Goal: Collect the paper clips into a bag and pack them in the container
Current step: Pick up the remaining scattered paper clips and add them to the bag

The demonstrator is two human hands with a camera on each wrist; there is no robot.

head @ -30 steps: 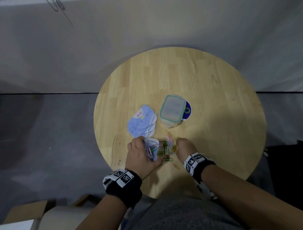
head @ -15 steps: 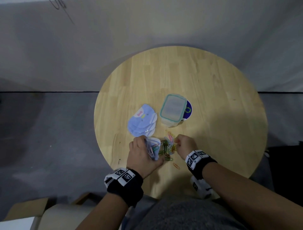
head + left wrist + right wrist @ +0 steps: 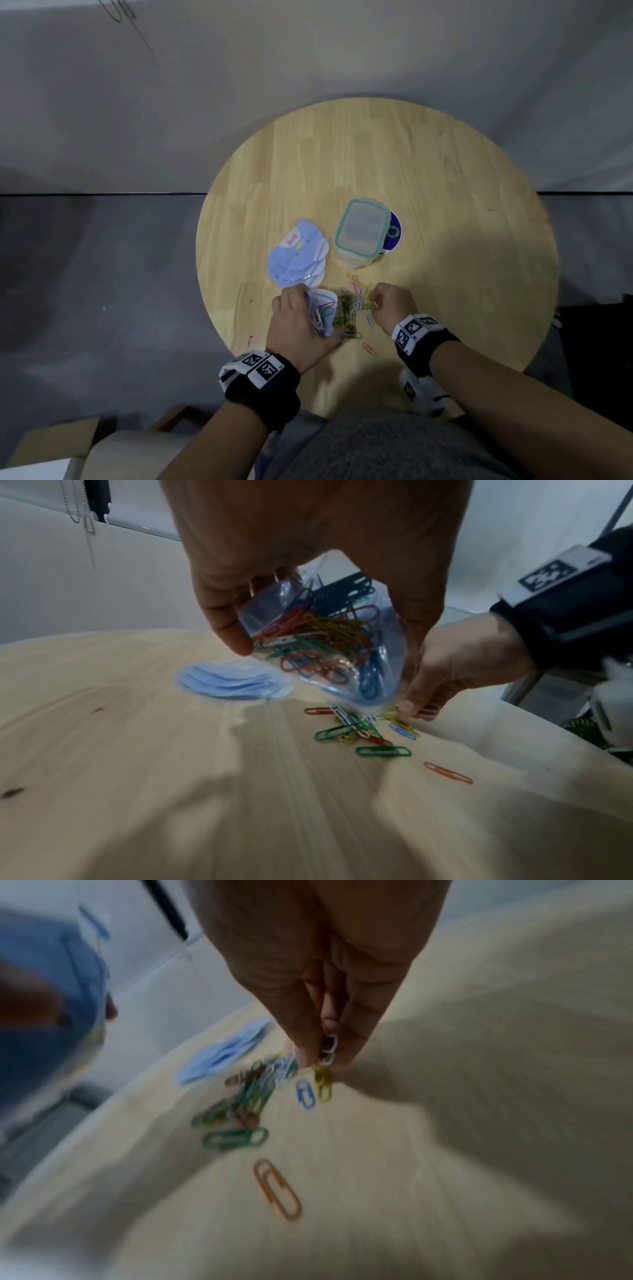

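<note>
My left hand (image 3: 301, 322) grips a small clear bag (image 3: 322, 642) holding several coloured paper clips, tilted just above the round wooden table (image 3: 445, 205). The same bag (image 3: 322, 310) shows beside my left thumb in the head view. A loose pile of paper clips (image 3: 352, 305) lies between my hands. My right hand (image 3: 390, 303) pinches a few paper clips (image 3: 329, 1047) at the pile's right edge. One orange clip (image 3: 277, 1188) lies apart, nearer me. A lidded clear container (image 3: 361, 236) with a green rim stands behind the pile.
A stack of blue bags (image 3: 298, 253) lies left of the container. A dark blue disc (image 3: 394, 234) sticks out behind the container's right side. Cardboard boxes (image 3: 51, 445) sit on the floor at lower left. The table edge runs close to my body.
My right hand has shifted slightly right and forward along the pile and now pinches clips there. The left hand with the bag has barely moved.
</note>
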